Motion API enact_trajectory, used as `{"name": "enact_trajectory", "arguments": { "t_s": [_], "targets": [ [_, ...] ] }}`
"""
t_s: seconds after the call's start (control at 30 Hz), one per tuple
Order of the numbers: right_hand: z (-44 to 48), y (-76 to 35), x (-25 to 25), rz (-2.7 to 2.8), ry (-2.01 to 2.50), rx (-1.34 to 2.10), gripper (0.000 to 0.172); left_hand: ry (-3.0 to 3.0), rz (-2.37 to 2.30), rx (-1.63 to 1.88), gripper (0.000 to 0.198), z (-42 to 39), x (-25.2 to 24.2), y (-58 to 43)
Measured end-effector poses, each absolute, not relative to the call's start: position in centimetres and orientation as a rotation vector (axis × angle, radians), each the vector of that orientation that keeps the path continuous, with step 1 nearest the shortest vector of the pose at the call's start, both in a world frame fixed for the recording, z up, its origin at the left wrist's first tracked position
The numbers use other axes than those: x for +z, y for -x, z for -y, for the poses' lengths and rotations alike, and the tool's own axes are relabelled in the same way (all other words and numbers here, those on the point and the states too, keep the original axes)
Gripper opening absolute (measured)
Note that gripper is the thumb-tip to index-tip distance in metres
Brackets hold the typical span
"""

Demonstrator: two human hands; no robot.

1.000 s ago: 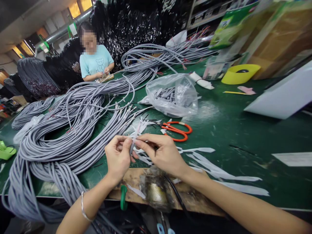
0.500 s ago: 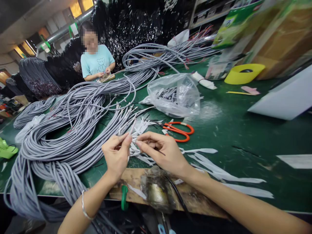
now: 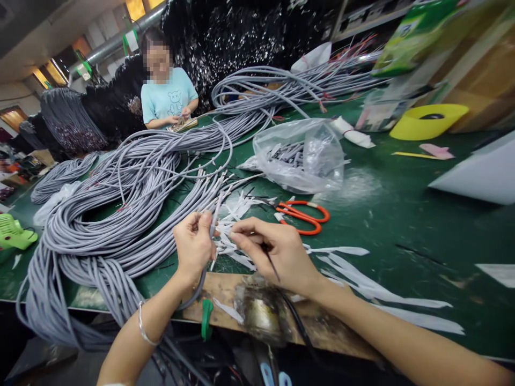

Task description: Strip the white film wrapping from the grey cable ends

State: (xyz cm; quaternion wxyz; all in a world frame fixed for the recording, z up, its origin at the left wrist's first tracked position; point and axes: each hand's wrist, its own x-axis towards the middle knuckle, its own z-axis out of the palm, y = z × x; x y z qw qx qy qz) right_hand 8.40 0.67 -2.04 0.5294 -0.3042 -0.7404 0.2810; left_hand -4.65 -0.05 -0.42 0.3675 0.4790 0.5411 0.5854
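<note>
My left hand [image 3: 194, 245] is closed round the end of a grey cable [image 3: 200, 284], which curves down below my wrist. White wire ends stick up from my fingers. My right hand [image 3: 277, 252] pinches at those wire ends with thumb and forefinger, and a thin dark wire runs down from its palm. Both hands hover over the near edge of the green table [image 3: 402, 214], above a wooden board [image 3: 322, 327] with a scorched metal fixture [image 3: 259, 311]. White paper strips [image 3: 362, 284] lie scattered around them.
A big coil of grey cables [image 3: 120, 214] fills the left of the table. Orange-handled scissors [image 3: 303, 217] lie just beyond my right hand, a clear plastic bag [image 3: 301, 155] of cable pieces behind them. A yellow bowl [image 3: 428, 120] sits far right. A person in a light blue shirt [image 3: 167, 102] works opposite.
My hands stayed together at the cable end. The left hand turned and regripped, so the cable now hangs below it. The view shifted slightly left and down.
</note>
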Motion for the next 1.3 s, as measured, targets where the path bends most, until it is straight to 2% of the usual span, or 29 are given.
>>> {"name": "enact_trajectory", "arguments": {
  "t_s": [0.23,0.4,0.5,0.6,0.73,0.83,1.03,1.17,1.3],
  "targets": [
    [-1.8,-8.2,-2.2,1.482,0.777,1.173,0.018,-1.01,-1.215,1.5,0.045,-0.1,-0.3,4.7],
    [-2.7,-8.3,-2.6,1.278,0.828,1.282,0.023,-0.978,-1.022,1.423,0.041,0.3,-0.3,5.0],
    [-2.9,-8.7,-2.6,1.16,0.893,1.073,0.018,-1.015,-0.91,1.409,0.029,0.5,-0.4,5.3],
    [-2.3,-9.0,-2.3,1.126,0.909,0.629,0.006,-1.079,-0.896,1.414,0.032,0.6,-0.6,5.4],
    [-1.1,-8.8,-2.1,1.536,0.798,0.267,0.003,-1.151,-0.953,1.408,0.03,0.6,-0.8,5.3],
    [-1.0,-8.6,-2.2,1.726,0.786,0.276,0.011,-1.198,-1.008,1.392,0.033,0.7,-0.6,5.1],
    [-1.5,-8.4,-2.2,1.814,0.734,0.413,0.012,-1.275,-1.11,1.367,0.027,0.9,-0.5,4.7],
    [-1.6,-8.5,-2.0,1.854,0.674,0.41,0.014,-1.296,-0.992,1.376,0.027,0.7,-0.9,4.9],
    [-1.7,-8.8,-1.9,1.855,0.711,0.35,0.015,-1.201,-0.827,1.163,0.031,0.7,-0.5,5.7]
  ]
}}
